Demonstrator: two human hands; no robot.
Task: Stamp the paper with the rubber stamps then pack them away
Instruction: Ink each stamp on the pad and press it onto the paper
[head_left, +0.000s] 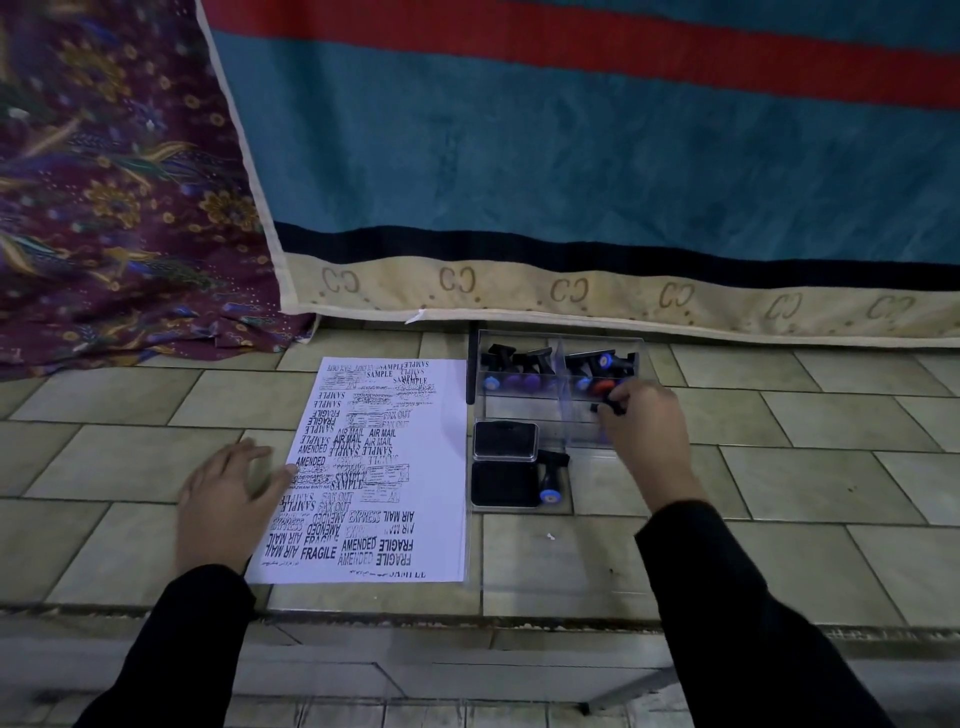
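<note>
The paper lay flat on the tiled desk, crowded with black impressions reading SAMPLE, FRAGILE, AIR MAIL, AMENDED, EXPRESS and FAX OUT, many overlapping or upside down; some smaller lines were too smeared to read. The left hand rested palm down, its grip spread flat, fingertips on the sheet's left edge.

Just right of the paper sat a clear plastic organizer box, its far compartments holding rubber stamps with black handles and blue, purple and one red cap. The right hand reached into the box's right compartment, its grip pinching a black stamp. Nearer, an open ink pad lay touching another stamp on its side.

Behind the box hung a teal blanket with a red stripe and a cream border repeating "CC". Bare tile lay open right of the box and between the paper and the desk's front edge.
</note>
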